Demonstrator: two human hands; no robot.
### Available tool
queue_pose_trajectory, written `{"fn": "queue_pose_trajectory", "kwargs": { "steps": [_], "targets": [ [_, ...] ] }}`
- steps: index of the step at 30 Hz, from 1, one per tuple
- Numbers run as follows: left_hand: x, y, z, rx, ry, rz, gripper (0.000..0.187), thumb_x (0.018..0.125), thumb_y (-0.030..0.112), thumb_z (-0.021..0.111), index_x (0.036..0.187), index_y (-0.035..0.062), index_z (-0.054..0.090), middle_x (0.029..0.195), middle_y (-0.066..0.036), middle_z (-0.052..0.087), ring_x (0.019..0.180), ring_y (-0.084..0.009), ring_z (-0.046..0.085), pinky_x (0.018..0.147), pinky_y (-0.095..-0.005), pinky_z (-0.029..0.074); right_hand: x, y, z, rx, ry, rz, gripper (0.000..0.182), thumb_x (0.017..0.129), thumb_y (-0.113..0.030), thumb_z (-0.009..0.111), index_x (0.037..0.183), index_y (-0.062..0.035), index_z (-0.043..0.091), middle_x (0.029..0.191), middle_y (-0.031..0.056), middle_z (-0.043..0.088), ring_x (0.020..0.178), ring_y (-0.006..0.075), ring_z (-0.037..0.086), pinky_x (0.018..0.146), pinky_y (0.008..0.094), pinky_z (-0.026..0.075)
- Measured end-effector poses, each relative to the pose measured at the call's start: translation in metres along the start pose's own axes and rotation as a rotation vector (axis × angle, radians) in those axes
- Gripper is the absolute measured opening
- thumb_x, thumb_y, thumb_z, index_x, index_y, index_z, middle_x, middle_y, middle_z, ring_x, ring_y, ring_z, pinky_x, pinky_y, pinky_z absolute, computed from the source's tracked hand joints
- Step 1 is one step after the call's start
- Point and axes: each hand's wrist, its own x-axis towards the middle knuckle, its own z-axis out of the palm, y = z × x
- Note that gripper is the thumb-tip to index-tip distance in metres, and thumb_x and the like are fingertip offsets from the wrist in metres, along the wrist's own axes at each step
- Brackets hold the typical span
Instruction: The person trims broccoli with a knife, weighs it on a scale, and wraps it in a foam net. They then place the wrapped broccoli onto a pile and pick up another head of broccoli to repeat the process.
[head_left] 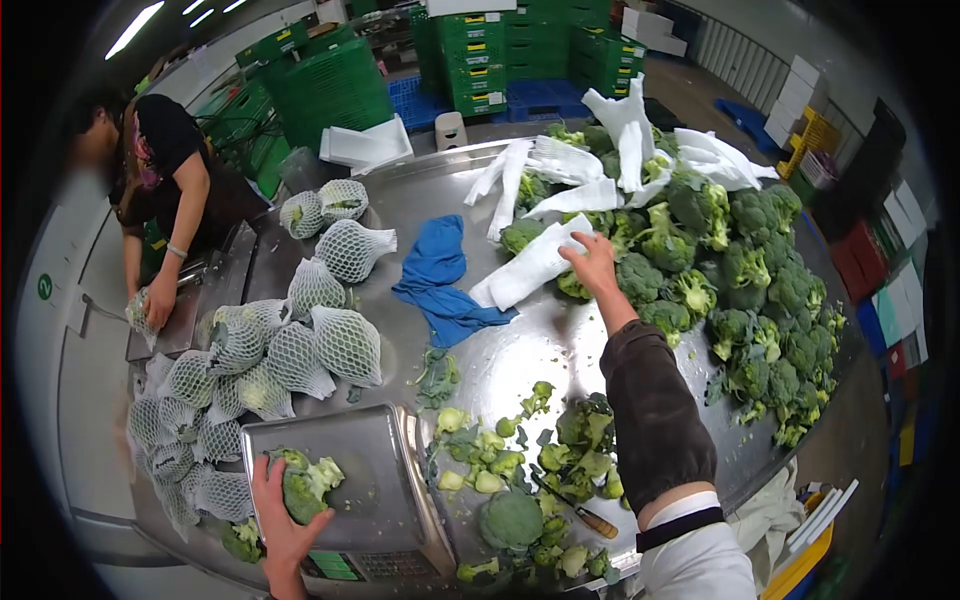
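Observation:
My left hand [283,520] is wrapped around the near-left side of a broccoli head [310,487], which rests on the steel pan of a weighing scale [370,440]. Farther off, my right hand [594,262] reaches across the table, its fingers closed on the end of a white foam net sleeve [530,265]. More white sleeves [585,200] lie over a big broccoli pile [750,270] beyond and to the right of that hand. A blue cloth [435,275] lies left of the held sleeve.
Several netted broccoli heads [345,345] crowd the table's left side. A knife [590,517] lies among broccoli trimmings [490,455] and a loose broccoli head [510,520]. A co-worker [180,190] handles a netted head at far left. Green crates [475,65] stand stacked behind.

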Motion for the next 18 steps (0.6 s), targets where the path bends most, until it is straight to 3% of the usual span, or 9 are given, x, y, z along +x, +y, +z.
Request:
{"fn": "queue_pose_trajectory", "kwargs": {
  "steps": [2, 5, 7, 9, 10, 11, 14, 16, 18],
  "targets": [
    [-0.002, 0.005, 0.004, 0.043, 0.001, 0.022, 0.079, 0.060, 0.028, 0.073, 0.127, 0.0022, 0.039, 0.137, -0.021, 0.030, 0.126, -0.0374, 0.030, 0.103, -0.0436, 0.024, 0.005, 0.010, 0.005, 0.168, -0.113, -0.086, 0.042, 0.069, -0.030, 0.068, 0.106, -0.0093, 0.063, 0.123, 0.0223, 0.048, 0.110, 0.0348, 0.049, 0.096, 0.0403, 0.036],
    [-0.002, 0.040, 0.011, -0.101, 0.289, 0.072, 0.068, 0.068, 0.025, 0.070, 0.124, 0.0000, 0.041, 0.131, -0.019, 0.040, 0.124, -0.0352, 0.035, 0.104, -0.0421, 0.023, -0.044, -0.060, -0.052, 0.387, 0.061, -0.288, 0.031, 0.070, -0.011, 0.068, 0.099, -0.0029, 0.059, 0.102, 0.0127, 0.057, 0.094, 0.0255, 0.056, 0.082, 0.0314, 0.044],
    [0.001, 0.070, 0.024, -0.238, 0.241, 0.122, 0.067, 0.067, 0.021, 0.070, 0.124, 0.0003, 0.041, 0.129, -0.019, 0.042, 0.122, -0.0353, 0.037, 0.103, -0.0431, 0.025, -0.093, -0.083, -0.084, 0.489, -0.010, -0.224, 0.025, 0.070, -0.003, 0.069, 0.087, -0.0036, 0.051, 0.087, 0.0053, 0.051, 0.074, 0.0137, 0.052, 0.067, 0.0240, 0.043],
    [0.005, 0.104, 0.041, -0.536, 0.096, 0.193, 0.066, 0.066, 0.016, 0.072, 0.123, 0.0007, 0.042, 0.125, -0.018, 0.046, 0.120, -0.0327, 0.041, 0.101, -0.0428, 0.029, -0.148, -0.106, -0.109, 0.781, -0.128, -0.097, 0.038, 0.070, -0.002, 0.072, 0.095, -0.0062, 0.044, 0.089, 0.0022, 0.049, 0.074, 0.0101, 0.049, 0.064, 0.0234, 0.043],
    [0.007, 0.123, 0.053, -0.699, -0.001, 0.186, 0.066, 0.066, 0.016, 0.073, 0.123, 0.0009, 0.043, 0.125, -0.017, 0.047, 0.119, -0.0300, 0.042, 0.100, -0.0414, 0.031, -0.172, -0.120, -0.118, 0.973, -0.210, -0.077, 0.045, 0.068, -0.001, 0.073, 0.101, -0.0075, 0.042, 0.091, 0.0023, 0.049, 0.076, 0.0089, 0.049, 0.064, 0.0218, 0.042],
    [0.008, 0.141, 0.065, -0.791, -0.123, 0.160, 0.066, 0.066, 0.015, 0.074, 0.122, 0.0012, 0.043, 0.123, -0.016, 0.048, 0.117, -0.0265, 0.044, 0.098, -0.0388, 0.034, -0.192, -0.138, -0.138, 0.820, -0.285, -0.049, 0.054, 0.067, 0.000, 0.073, 0.109, -0.0075, 0.041, 0.090, 0.0018, 0.050, 0.079, 0.0086, 0.049, 0.064, 0.0206, 0.042],
    [-0.013, 0.176, 0.105, -1.192, -0.412, -0.038, 0.051, 0.071, 0.013, 0.072, 0.115, 0.0017, 0.050, 0.108, -0.010, 0.058, 0.098, -0.0156, 0.055, 0.083, -0.0292, 0.045, -0.241, -0.137, -0.149, 0.766, -0.549, -0.039, 0.044, 0.069, -0.005, 0.072, 0.109, -0.0062, 0.052, 0.087, 0.0006, 0.052, 0.076, 0.0091, 0.051, 0.060, 0.0221, 0.041],
    [-0.022, 0.176, 0.115, -1.063, -0.437, -0.089, 0.042, 0.073, 0.013, 0.071, 0.110, 0.0011, 0.053, 0.099, -0.007, 0.060, 0.088, -0.0131, 0.056, 0.076, -0.0270, 0.045, -0.243, -0.130, -0.154, 0.592, -0.590, -0.332, 0.041, 0.068, -0.006, 0.071, 0.106, -0.0062, 0.057, 0.093, 0.0050, 0.055, 0.080, 0.0155, 0.055, 0.064, 0.0253, 0.044],
    [-0.031, 0.171, 0.121, -0.932, -0.449, -0.136, 0.034, 0.076, 0.012, 0.069, 0.105, 0.0005, 0.056, 0.090, -0.005, 0.062, 0.077, -0.0107, 0.057, 0.069, -0.0247, 0.046, -0.244, -0.142, -0.170, 0.545, -0.581, -0.243, 0.044, 0.067, -0.007, 0.072, 0.108, -0.0061, 0.057, 0.100, 0.0070, 0.054, 0.086, 0.0183, 0.056, 0.068, 0.0275, 0.045]
  ]
}}
